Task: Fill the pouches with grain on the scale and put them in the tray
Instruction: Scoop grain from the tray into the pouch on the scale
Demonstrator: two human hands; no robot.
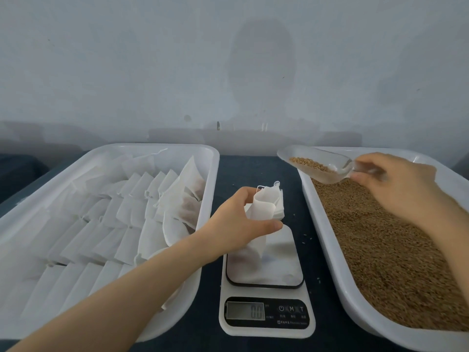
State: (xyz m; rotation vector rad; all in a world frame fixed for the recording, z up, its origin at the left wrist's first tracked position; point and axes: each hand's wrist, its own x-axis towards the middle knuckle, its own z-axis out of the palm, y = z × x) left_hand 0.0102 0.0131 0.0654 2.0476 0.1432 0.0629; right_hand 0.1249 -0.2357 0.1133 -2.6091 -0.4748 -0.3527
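Pouch [262, 205] of white fabric stands upright in the left hand [236, 224], whose thumb and curled fingers pinch its sides just below the mouth, which gapes open towards the right. Its lower end hangs down to the far left corner of the steel plate of the scale [266, 278]; whether it touches the plate I cannot tell. Just behind the held pouch a small stack of flat pouches [279, 212] lies on the dark table [253, 168]. The right hand [396, 184] pinches the handle of a clear scoop [327, 171] between thumb and fingertips, holding it level above the far end of the grain tray [335, 252], its lip pointing left and apart from the pouch. Brown grain [311, 164] lies in the scoop, and more of it fills the white tray on the right. A few stray kernels [307, 240] sit on the table between scale and grain tray. On the left, the white pouch tray [206, 196] holds rows of pouches [114, 224], with several filled ones leaning at its right side.
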